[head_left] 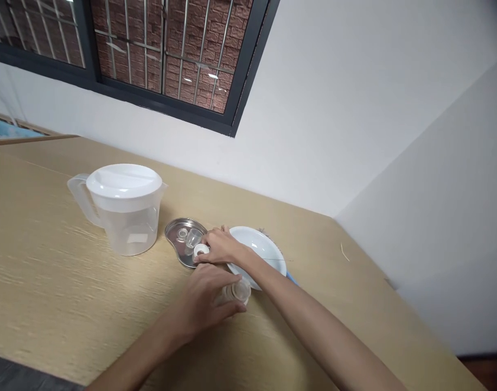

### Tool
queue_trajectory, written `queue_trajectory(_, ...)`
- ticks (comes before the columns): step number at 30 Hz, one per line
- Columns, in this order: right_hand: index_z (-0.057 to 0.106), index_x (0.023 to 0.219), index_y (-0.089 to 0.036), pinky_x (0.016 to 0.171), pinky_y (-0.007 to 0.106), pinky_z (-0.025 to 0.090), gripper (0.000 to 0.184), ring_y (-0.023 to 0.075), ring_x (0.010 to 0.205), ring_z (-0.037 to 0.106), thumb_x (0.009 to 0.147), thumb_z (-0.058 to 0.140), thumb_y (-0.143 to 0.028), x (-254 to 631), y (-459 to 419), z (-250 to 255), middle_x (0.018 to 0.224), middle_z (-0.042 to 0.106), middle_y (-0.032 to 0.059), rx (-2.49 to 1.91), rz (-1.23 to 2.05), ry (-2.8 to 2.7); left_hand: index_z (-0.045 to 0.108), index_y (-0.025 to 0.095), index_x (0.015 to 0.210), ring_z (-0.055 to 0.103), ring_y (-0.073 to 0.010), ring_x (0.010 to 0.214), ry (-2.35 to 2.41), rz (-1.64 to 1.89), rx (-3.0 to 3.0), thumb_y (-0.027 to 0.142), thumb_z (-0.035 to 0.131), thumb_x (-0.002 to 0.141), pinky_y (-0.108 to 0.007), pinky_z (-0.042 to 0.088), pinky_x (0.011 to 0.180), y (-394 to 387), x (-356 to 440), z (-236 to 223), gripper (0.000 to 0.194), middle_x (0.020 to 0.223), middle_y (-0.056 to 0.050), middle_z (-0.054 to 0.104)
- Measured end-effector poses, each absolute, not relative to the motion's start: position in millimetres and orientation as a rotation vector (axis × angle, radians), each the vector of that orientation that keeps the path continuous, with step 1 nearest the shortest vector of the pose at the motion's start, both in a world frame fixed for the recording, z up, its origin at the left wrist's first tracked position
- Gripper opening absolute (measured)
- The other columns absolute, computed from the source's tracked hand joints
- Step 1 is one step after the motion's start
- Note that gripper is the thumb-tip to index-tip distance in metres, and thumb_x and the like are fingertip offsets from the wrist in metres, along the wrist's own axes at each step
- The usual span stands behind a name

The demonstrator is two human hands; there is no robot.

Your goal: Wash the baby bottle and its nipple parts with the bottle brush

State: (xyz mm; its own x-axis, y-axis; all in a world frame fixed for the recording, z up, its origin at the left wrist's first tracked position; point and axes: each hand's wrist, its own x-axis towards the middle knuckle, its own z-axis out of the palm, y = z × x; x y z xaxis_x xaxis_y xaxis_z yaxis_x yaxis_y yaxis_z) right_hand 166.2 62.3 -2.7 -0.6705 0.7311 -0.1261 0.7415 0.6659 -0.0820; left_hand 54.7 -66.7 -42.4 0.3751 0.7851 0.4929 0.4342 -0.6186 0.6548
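My left hand (203, 296) is wrapped round a small clear container (241, 291), its round end facing me, above the front part of the table. My right hand (221, 245) reaches across, beyond the left one, to a steel kidney tray (175, 225). Its thumb and fingers pinch a white ring-shaped cap (201, 250) over the tray's right side. Inside the tray lie a small clear cup (193, 237) and a small ring-shaped piece (182, 233). My right forearm partly covers a white bowl (256, 241) just right of the tray.
Left of the tray stands a clear plastic pitcher (130, 217) with a white lid. A blue object (291, 278) sticks out from beside the bowl. A thin pale strip (344, 252) lies on the wooden table (313, 244) at right. Wall and barred window rise behind.
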Motion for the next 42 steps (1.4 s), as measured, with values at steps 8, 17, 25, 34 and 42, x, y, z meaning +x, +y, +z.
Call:
queue_trajectory(8, 0.073, 0.108, -0.018, 0.089, 0.033, 0.048, 0.034, 0.0206, 0.103, 0.064, 0.084, 0.077, -0.041, 193, 55, 35, 0.112, 0.071, 0.0075, 1.327, -0.688, 2.960, 0.053, 0.033, 0.146, 0.068, -0.0294, 0.124, 1.224, 1.262, 2.255, 0.046, 0.084, 0.080, -0.045, 0.058, 0.104, -68, 25, -36, 0.074, 0.136, -0.006, 0.071)
queue_trajectory(17, 0.070, 0.124, -0.022, 0.076, 0.024, 0.055, 0.056, 0.0145, 0.091, 0.068, 0.079, 0.082, -0.052, 162, 27, 63, 0.104, 0.072, 0.0019, 1.042, -1.222, 2.896, 0.055, 0.024, 0.133, 0.071, -0.0276, 0.113, 1.657, 1.494, 2.238, 0.041, 0.070, 0.092, -0.042, 0.060, 0.093, -46, -22, -32, 0.047, 0.125, -0.010, 0.071)
queue_trajectory(25, 0.064, 0.128, -0.013, 0.092, 0.032, 0.054, 0.032, 0.0170, 0.105, 0.069, 0.103, 0.056, -0.033, 137, 76, 44, 0.117, 0.073, 0.0107, 1.146, -0.805, 2.965, 0.061, 0.025, 0.127, 0.074, -0.0259, 0.108, 1.738, 1.776, 2.217, 0.049, 0.076, 0.088, -0.039, 0.061, 0.094, -62, -36, -44, 0.048, 0.123, -0.007, 0.074)
queue_trajectory(34, 0.069, 0.109, -0.015, 0.103, 0.048, 0.051, 0.026, 0.0221, 0.110, 0.066, 0.096, 0.068, -0.038, 95, 119, 6, 0.114, 0.070, 0.0068, 1.087, -0.204, 2.789, 0.056, 0.026, 0.133, 0.074, -0.0263, 0.110, 1.836, 1.605, 2.235, 0.054, 0.070, 0.091, -0.040, 0.065, 0.094, -61, -43, -70, 0.053, 0.127, -0.009, 0.071)
queue_trajectory(42, 0.069, 0.100, -0.015, 0.092, 0.041, 0.055, 0.020, 0.0186, 0.098, 0.067, 0.096, 0.068, -0.034, 106, 118, 12, 0.102, 0.071, 0.0047, 1.214, -0.361, 2.894, 0.054, 0.025, 0.135, 0.072, -0.0266, 0.117, 1.824, 1.578, 2.214, 0.046, 0.073, 0.090, -0.040, 0.063, 0.098, -61, -45, -72, 0.053, 0.132, -0.010, 0.069)
